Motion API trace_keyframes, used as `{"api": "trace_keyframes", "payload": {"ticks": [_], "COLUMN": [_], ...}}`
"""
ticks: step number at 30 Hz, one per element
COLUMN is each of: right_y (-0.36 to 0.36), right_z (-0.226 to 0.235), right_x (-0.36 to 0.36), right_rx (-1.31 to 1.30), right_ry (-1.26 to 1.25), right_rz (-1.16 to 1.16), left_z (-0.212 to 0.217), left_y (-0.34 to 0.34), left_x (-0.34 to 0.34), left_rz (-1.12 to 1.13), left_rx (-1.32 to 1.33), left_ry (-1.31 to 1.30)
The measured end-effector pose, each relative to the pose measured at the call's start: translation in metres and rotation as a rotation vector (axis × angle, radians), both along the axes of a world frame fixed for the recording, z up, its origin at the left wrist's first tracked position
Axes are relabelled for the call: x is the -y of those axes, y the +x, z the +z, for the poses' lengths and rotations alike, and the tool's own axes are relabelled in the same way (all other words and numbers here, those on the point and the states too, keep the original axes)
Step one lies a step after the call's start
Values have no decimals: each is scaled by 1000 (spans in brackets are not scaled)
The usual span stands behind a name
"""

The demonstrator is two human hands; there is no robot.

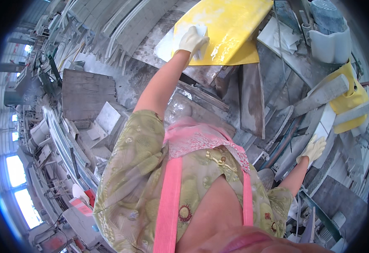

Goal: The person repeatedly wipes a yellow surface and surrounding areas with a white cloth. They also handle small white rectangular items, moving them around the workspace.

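My left hand [192,41], in a cream glove, reaches far forward with its fingers curled around a pale, flat piece that looks like a white tile [201,31]. A shiny wet yellow sheet [231,25] lies under and beside that hand. More of a white slab [163,47] shows to the left of the wrist. Out to the right, my right hand [313,147] wears the same kind of glove, its fingers stretched and holding nothing visible. It is just below a row of narrow white tiles [327,120]; whether it touches anything is unclear.
Stacked stone strips [121,25] fill the far left. A brown board [87,93] stands at left. Dark slabs [252,99] lean before me. At far right, a motor [327,17] sits above a white container [330,45]; a yellow cloth [353,97] hangs below.
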State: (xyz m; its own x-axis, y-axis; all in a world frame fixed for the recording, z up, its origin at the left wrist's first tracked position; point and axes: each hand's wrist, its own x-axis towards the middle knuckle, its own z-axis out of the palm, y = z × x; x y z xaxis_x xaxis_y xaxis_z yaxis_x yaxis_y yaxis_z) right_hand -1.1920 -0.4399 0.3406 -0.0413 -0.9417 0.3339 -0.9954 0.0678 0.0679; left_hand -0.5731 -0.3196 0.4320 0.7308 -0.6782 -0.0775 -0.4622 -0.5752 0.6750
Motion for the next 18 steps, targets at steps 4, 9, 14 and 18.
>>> {"api": "trace_keyframes", "payload": {"ticks": [4,9,14,18], "right_y": [0,-16,-39,-74], "right_z": [2,-14,-35,-58], "right_x": [-16,-33,-40,-20], "right_rx": [29,8,20,63], "right_ry": [14,-54,65,181], "right_rz": [4,50,-5,-22], "left_z": [-5,-10,-10,-4], "left_y": [2,6,4,2], "left_x": [1,4,6,8], "left_rz": [-2,1,19,63], "left_rx": [-20,-2,-64,-29], "left_ry": [-78,-76,-6,-12]}}
